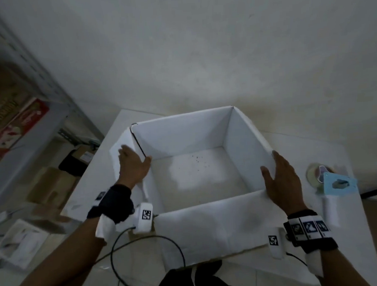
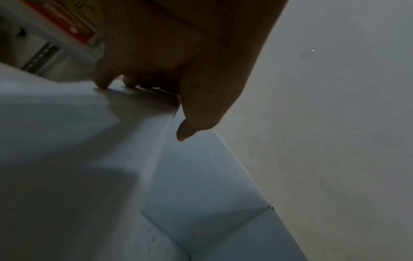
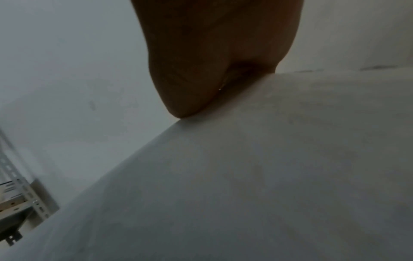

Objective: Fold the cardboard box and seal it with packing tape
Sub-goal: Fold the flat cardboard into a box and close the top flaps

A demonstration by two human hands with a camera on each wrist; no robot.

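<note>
Head: cardboard box [image 1: 196, 140] stands open-topped mid-table [image 1: 347, 156], mouth up; your left hand [image 1: 133, 165] and right hand [image 1: 282, 177] lie flat, fingers straight, on opposite side flaps; packing tape [image 1: 316, 175] waits near the table's right edge.
Left wrist: your fingers [image 2: 103, 77] press the flap, thumb free.
Right wrist: your palm rests on cardboard.

Both my forearms reach forward, bare, each with a dark wrist strap carrying white tagged camera units. My left hand [image 1: 133, 165] sits at about 10 o'clock, palm down, fingers [image 2: 105, 79] pressing flat toward 11, thumb [image 2: 196, 113] hooked over toward 3. My right hand [image 1: 282, 179] sits at 3 o'clock, palm flat and pressing, fingers straight toward 12, thumb [image 3: 178, 84] splayed toward 10. Neither hand curls round anything.
</note>
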